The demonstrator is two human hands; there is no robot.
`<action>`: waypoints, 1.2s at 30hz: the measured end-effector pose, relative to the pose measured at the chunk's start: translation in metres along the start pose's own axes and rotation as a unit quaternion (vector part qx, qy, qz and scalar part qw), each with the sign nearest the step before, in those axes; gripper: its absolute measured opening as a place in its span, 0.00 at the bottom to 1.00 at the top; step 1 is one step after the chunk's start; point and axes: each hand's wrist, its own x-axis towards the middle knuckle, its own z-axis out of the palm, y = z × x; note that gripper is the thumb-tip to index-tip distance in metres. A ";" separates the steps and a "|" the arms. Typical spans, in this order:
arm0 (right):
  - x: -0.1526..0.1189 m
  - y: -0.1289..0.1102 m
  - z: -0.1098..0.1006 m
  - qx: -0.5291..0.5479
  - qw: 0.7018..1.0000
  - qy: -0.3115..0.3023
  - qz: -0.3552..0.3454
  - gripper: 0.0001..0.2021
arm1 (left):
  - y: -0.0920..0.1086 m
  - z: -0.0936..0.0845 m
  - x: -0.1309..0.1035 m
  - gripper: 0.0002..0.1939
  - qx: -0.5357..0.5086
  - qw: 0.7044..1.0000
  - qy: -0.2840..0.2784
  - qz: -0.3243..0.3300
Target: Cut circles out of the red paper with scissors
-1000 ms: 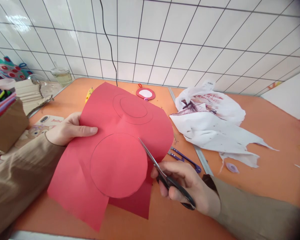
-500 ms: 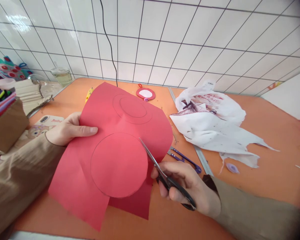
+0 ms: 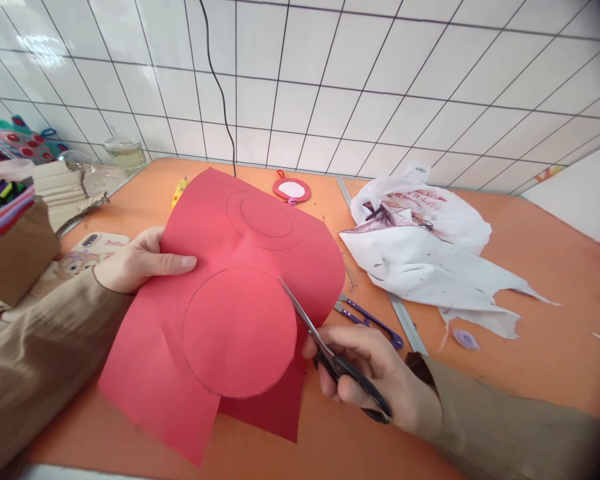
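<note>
My left hand (image 3: 147, 261) grips the left edge of a red sheet of paper (image 3: 305, 230), thumb on top and fingers hidden beneath. Drawn circles mark the sheet, one ring pair in its upper part. The large lower circle (image 3: 240, 333) is cut along its bottom and right side, still joined at the upper left. My right hand (image 3: 375, 373) is closed round the black handles of a pair of scissors (image 3: 325, 350). Their blades lie at the circle's upper right edge, the tip on the drawn line.
Purple thread snips (image 3: 373, 320) lie just beyond my right hand, near a white cloth and plastic bag (image 3: 425, 247). A small round red-and-white piece (image 3: 293, 190) lies at the back. A phone (image 3: 87, 253) and cardboard box (image 3: 17, 257) are at left, a lilac spool (image 3: 465, 339) at right.
Hands, paper and scissors hold almost the same position. The whole view has shifted very slightly.
</note>
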 end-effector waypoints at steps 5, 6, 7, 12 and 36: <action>0.000 -0.001 0.001 -0.012 1.000 0.003 -0.001 0.28 | 0.000 0.000 0.000 0.13 -0.006 1.000 -0.011 0.002; 0.000 -0.001 0.001 -0.015 1.000 0.004 -0.001 0.28 | 0.000 0.000 0.000 0.13 -0.006 1.000 -0.011 0.003; 0.000 -0.001 0.001 -0.016 1.000 0.004 0.000 0.28 | -0.001 0.001 0.000 0.13 -0.007 1.000 -0.010 0.003; 0.000 -0.001 0.002 -0.022 1.000 0.002 0.000 0.28 | 0.000 0.001 0.000 0.13 -0.015 1.000 -0.005 -0.001; 0.000 0.000 0.001 -0.020 1.000 0.001 0.003 0.28 | 0.000 0.001 -0.001 0.12 -0.019 0.999 -0.024 -0.011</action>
